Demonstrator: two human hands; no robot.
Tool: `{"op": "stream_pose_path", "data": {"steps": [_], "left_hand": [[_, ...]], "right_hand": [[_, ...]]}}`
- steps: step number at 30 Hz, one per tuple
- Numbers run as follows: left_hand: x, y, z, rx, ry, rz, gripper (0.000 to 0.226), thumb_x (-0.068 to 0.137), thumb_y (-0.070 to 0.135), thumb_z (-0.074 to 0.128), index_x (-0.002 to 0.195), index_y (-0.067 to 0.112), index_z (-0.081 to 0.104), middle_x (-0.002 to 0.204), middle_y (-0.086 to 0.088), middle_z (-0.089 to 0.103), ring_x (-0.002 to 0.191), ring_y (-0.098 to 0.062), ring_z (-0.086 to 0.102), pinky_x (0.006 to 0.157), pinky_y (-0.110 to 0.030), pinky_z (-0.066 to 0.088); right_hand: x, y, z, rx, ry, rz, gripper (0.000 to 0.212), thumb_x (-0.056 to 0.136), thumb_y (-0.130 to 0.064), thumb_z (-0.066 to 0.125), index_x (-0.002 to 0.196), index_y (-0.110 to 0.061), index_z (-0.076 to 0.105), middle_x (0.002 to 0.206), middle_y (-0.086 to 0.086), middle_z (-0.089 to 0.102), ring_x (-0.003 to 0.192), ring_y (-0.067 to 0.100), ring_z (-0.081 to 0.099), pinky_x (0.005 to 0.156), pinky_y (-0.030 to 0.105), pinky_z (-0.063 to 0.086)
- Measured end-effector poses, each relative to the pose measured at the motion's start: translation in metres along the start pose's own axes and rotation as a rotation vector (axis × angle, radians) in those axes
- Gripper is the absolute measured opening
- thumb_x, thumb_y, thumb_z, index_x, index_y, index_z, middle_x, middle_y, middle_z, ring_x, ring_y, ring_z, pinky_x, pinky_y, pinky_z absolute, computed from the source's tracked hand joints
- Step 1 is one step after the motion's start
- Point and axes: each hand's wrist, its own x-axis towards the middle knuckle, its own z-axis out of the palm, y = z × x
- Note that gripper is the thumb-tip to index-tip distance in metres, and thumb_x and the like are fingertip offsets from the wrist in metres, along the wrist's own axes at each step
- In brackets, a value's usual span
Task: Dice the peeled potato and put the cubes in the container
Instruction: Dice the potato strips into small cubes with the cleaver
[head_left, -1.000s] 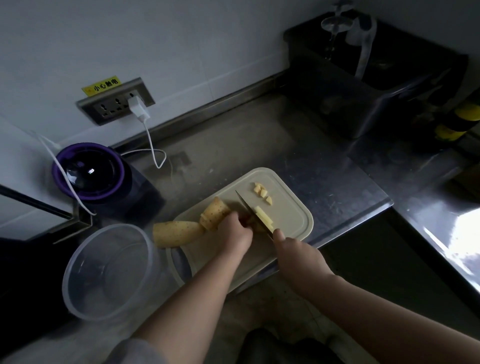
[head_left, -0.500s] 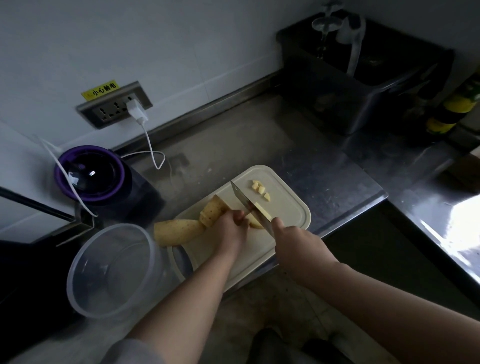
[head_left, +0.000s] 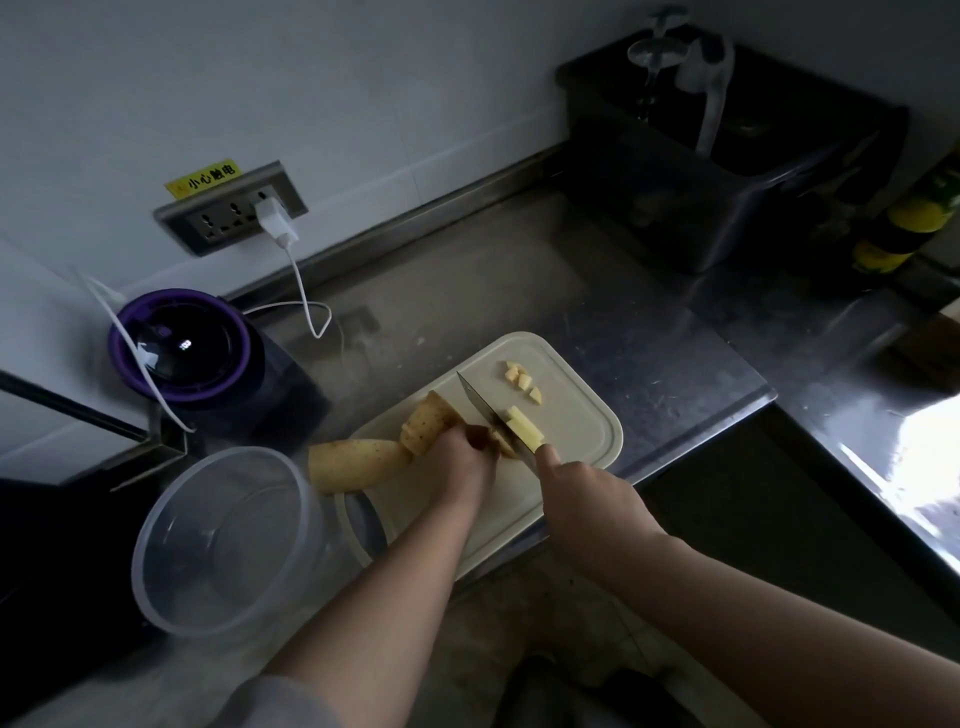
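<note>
On the cutting board (head_left: 582, 441) my left hand (head_left: 467, 452) pins a potato piece (head_left: 506, 446) while my right hand (head_left: 587, 499) grips the knife (head_left: 483, 402). Nearby lie cubes (head_left: 522, 380) and potato chunks (head_left: 358, 462); left, off the steel counter (head_left: 519, 291), sits the container (head_left: 228, 540) beside a purple appliance (head_left: 182, 345).

hands 2 (head_left: 467, 457) | knife 1 (head_left: 480, 402) | container 1 (head_left: 171, 587) | cubes 4 (loose) (head_left: 522, 382)
</note>
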Motion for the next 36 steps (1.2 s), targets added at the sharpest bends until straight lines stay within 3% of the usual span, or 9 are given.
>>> {"op": "stream_pose_path", "data": {"steps": [6, 12, 17, 23, 30, 36], "left_hand": [[0.001, -0.002, -0.001, -0.011, -0.012, 0.004, 0.016, 0.090, 0.004, 0.059, 0.105, 0.003, 0.064, 0.104, -0.013, 0.068, 0.104, -0.023, 0.063, 0.081, -0.022, 0.044], [0.004, -0.004, -0.002, 0.010, -0.011, -0.005, 0.019, 0.090, 0.002, 0.060, 0.108, 0.002, 0.065, 0.104, -0.010, 0.067, 0.100, -0.017, 0.062, 0.080, -0.020, 0.044], [0.004, -0.004, -0.001, -0.019, -0.005, -0.015, 0.009, 0.091, 0.004, 0.059, 0.098, 0.008, 0.064, 0.099, -0.012, 0.069, 0.100, -0.024, 0.065, 0.078, -0.024, 0.045], [0.007, -0.008, -0.002, 0.018, -0.027, -0.006, 0.016, 0.089, 0.006, 0.062, 0.105, 0.007, 0.066, 0.090, 0.002, 0.064, 0.095, -0.014, 0.062, 0.079, -0.023, 0.044], [0.011, -0.010, 0.000, 0.019, -0.016, -0.037, 0.019, 0.087, 0.005, 0.063, 0.106, 0.005, 0.066, 0.102, -0.010, 0.070, 0.102, -0.022, 0.065, 0.090, -0.032, 0.051], [0.013, -0.011, 0.000, 0.043, 0.019, -0.060, 0.024, 0.088, 0.005, 0.064, 0.111, 0.009, 0.067, 0.109, -0.008, 0.070, 0.106, -0.021, 0.064, 0.093, -0.034, 0.050]], "right_hand": [[0.002, 0.003, -0.004, 0.003, 0.001, 0.011, 0.049, 0.101, -0.014, 0.045, 0.145, -0.015, 0.024, 0.073, -0.002, 0.048, 0.056, 0.007, 0.046, 0.046, 0.019, 0.037], [0.003, 0.004, -0.004, 0.000, -0.003, 0.007, 0.049, 0.101, -0.013, 0.047, 0.144, -0.014, 0.025, 0.073, -0.001, 0.050, 0.057, 0.009, 0.049, 0.050, 0.021, 0.041], [0.005, 0.003, -0.004, 0.019, -0.005, 0.002, 0.048, 0.101, -0.013, 0.046, 0.144, -0.015, 0.025, 0.073, -0.001, 0.049, 0.056, 0.009, 0.048, 0.050, 0.022, 0.042], [0.007, 0.003, -0.003, 0.017, -0.023, 0.007, 0.052, 0.101, -0.014, 0.046, 0.147, -0.015, 0.022, 0.074, -0.002, 0.049, 0.057, 0.007, 0.048, 0.049, 0.020, 0.040], [0.010, 0.004, 0.001, 0.033, -0.052, 0.013, 0.055, 0.101, -0.012, 0.047, 0.149, -0.016, 0.019, 0.076, -0.001, 0.052, 0.059, 0.008, 0.050, 0.050, 0.020, 0.041], [0.020, 0.004, 0.008, 0.024, -0.104, 0.013, 0.053, 0.102, -0.011, 0.045, 0.148, -0.014, 0.021, 0.078, 0.000, 0.052, 0.062, 0.010, 0.055, 0.053, 0.021, 0.045]]}}
